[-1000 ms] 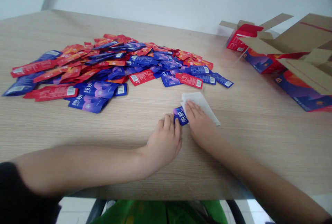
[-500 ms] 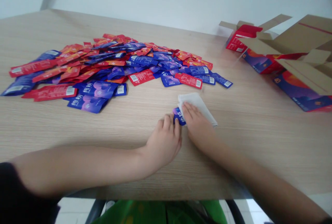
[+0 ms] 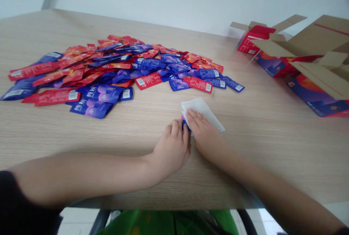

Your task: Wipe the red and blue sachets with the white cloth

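My left hand (image 3: pixel 171 148) rests on the wooden table (image 3: pixel 259 155), its fingertips against a blue sachet (image 3: pixel 184 124). Most of that sachet is hidden beneath a folded white tissue (image 3: pixel 203 113). My right hand (image 3: pixel 203 133) lies on the tissue, pressing it down with the fingers together. Both hands touch each other's side of the sachet. Farther off, a large heap of red and blue sachets (image 3: pixel 109 71) lies beyond my hands, out of their reach contact.
At the right of the table stand an opened cardboard carton (image 3: pixel 316 42) and a red printed box (image 3: pixel 252 40). A blue and orange printed box (image 3: pixel 316 97) lies beside them. A white wall (image 3: pixel 163 2) rises behind the table. Green fabric (image 3: pixel 163 224) shows below its near edge.
The white tissue and my right hand have slid left across the blue sachet, which now shows far less. My left hand has barely moved.
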Available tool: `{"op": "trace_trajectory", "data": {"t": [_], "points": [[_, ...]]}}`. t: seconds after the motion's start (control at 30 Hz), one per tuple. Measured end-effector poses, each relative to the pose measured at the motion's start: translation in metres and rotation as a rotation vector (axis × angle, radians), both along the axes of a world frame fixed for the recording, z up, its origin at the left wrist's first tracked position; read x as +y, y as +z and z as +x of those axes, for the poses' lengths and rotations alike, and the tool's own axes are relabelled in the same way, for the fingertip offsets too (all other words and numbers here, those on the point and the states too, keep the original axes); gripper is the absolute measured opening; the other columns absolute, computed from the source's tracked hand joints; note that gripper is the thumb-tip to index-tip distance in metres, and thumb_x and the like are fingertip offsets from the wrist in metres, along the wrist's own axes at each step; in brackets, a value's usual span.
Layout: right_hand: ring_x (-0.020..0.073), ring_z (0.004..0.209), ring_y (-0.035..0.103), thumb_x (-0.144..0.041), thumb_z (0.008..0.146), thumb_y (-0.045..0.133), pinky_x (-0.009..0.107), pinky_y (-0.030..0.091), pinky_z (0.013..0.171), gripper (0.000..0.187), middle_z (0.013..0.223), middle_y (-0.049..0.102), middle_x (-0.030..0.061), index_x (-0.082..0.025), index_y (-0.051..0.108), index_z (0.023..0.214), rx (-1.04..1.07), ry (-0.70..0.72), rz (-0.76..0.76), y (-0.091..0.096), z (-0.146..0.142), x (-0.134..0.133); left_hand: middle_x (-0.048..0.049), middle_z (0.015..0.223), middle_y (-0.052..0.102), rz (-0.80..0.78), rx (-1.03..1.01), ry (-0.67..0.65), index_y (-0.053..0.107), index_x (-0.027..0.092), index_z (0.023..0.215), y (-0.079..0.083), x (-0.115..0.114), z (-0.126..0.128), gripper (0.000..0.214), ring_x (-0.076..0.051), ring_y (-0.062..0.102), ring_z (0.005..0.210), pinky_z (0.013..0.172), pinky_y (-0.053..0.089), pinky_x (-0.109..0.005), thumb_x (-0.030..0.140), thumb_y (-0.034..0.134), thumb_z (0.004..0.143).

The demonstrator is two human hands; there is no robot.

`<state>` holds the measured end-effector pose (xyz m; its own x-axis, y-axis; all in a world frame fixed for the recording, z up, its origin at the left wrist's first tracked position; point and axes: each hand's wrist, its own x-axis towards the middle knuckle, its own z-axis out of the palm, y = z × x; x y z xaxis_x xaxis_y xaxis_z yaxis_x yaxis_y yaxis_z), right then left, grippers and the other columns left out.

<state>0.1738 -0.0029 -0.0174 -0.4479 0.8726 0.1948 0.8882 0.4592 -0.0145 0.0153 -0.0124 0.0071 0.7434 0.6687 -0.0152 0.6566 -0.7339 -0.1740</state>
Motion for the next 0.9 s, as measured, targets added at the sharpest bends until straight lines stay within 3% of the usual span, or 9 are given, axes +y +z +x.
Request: {"op": "trace_trajectory", "data": {"t": [0.07, 0.13, 0.27, 0.37, 0.43, 0.53, 0.63, 0.8, 0.9], "points": [[0.0274, 0.140, 0.038, 0.000, 0.081, 0.032, 0.046, 0.035, 0.115, 0.059, 0.147, 0.043, 0.0247, 0.003, 0.047, 0.138, 0.016, 0.082, -0.026, 0.000, -0.008, -0.006, -0.0285, 0.131, 0.056, -0.007, 0.010, -0.030, 0.054, -0.003, 0.129, 0.000, 0.000, -0.001, 0.048, -0.039, 0.052, 0.120, 0.089, 0.047, -0.046, 0.026, 0.038, 0.095], [0.0273, 0.140, 0.037, 0.000, 0.079, 0.032, 0.045, 0.035, 0.115, 0.061, 0.148, 0.043, 0.0240, 0.003, 0.047, 0.138, 0.033, 0.071, -0.052, 0.001, -0.004, -0.005, -0.0286, 0.131, 0.056, -0.003, 0.005, -0.031, 0.054, -0.003, 0.129, 0.000, 0.000, -0.001, 0.048, -0.039, 0.052, 0.120, 0.089, 0.047, -0.046, 0.026, 0.037, 0.095], [0.0279, 0.138, 0.040, 0.004, 0.074, 0.033, 0.047, 0.036, 0.114, 0.065, 0.146, 0.044, 0.0251, 0.004, 0.045, 0.138, 0.030, -0.144, -0.045, 0.004, 0.023, 0.011, -0.0309, 0.136, 0.051, 0.016, -0.013, 0.016, 0.044, -0.006, 0.137, -0.002, 0.000, 0.000, 0.056, -0.040, 0.050, 0.124, 0.091, 0.047, -0.047, 0.030, 0.039, 0.095], [0.0288, 0.138, 0.040, 0.005, 0.075, 0.032, 0.046, 0.037, 0.114, 0.064, 0.146, 0.043, 0.0261, 0.006, 0.044, 0.138, -0.014, -0.245, -0.017, 0.004, 0.027, 0.015, -0.0308, 0.135, 0.052, 0.027, -0.009, 0.020, 0.043, -0.006, 0.138, -0.004, -0.001, 0.001, 0.057, -0.040, 0.050, 0.123, 0.092, 0.046, -0.047, 0.031, 0.039, 0.094], [0.0297, 0.139, 0.039, 0.005, 0.077, 0.032, 0.046, 0.036, 0.114, 0.063, 0.146, 0.042, 0.0275, 0.007, 0.044, 0.138, -0.039, -0.199, -0.015, 0.002, 0.016, 0.008, -0.0304, 0.136, 0.051, 0.034, -0.009, 0.018, 0.043, -0.006, 0.138, -0.004, -0.001, 0.000, 0.056, -0.039, 0.051, 0.123, 0.093, 0.046, -0.047, 0.030, 0.038, 0.095], [0.0294, 0.139, 0.038, 0.002, 0.080, 0.033, 0.046, 0.035, 0.115, 0.060, 0.147, 0.041, 0.0270, 0.005, 0.045, 0.138, -0.031, -0.015, -0.044, 0.001, -0.004, -0.006, -0.0292, 0.135, 0.053, 0.019, 0.006, -0.015, 0.050, -0.004, 0.133, -0.004, -0.001, -0.001, 0.051, -0.039, 0.051, 0.122, 0.092, 0.046, -0.047, 0.029, 0.038, 0.095], [0.0276, 0.140, 0.037, 0.001, 0.079, 0.033, 0.046, 0.035, 0.115, 0.062, 0.148, 0.041, 0.0246, 0.002, 0.045, 0.140, 0.019, 0.050, -0.079, 0.002, -0.004, -0.009, -0.0295, 0.133, 0.054, 0.007, 0.004, -0.024, 0.052, -0.004, 0.130, -0.004, 0.000, -0.001, 0.049, -0.039, 0.051, 0.122, 0.091, 0.046, -0.047, 0.028, 0.038, 0.095], [0.0289, 0.140, 0.037, 0.004, 0.074, 0.034, 0.049, 0.036, 0.114, 0.066, 0.147, 0.042, 0.0266, 0.005, 0.044, 0.138, 0.021, -0.165, -0.068, 0.005, 0.028, 0.013, -0.0309, 0.135, 0.052, 0.032, -0.026, 0.011, 0.043, -0.006, 0.138, -0.005, -0.001, -0.001, 0.056, -0.040, 0.049, 0.124, 0.093, 0.045, -0.047, 0.030, 0.038, 0.095], [0.0297, 0.138, 0.040, 0.004, 0.076, 0.033, 0.048, 0.037, 0.113, 0.062, 0.145, 0.044, 0.0279, 0.006, 0.046, 0.137, -0.017, -0.193, -0.025, 0.003, 0.024, 0.013, -0.0304, 0.135, 0.052, 0.034, -0.018, 0.016, 0.043, -0.006, 0.138, -0.005, -0.001, 0.000, 0.057, -0.040, 0.050, 0.124, 0.094, 0.045, -0.047, 0.031, 0.039, 0.095]]}}
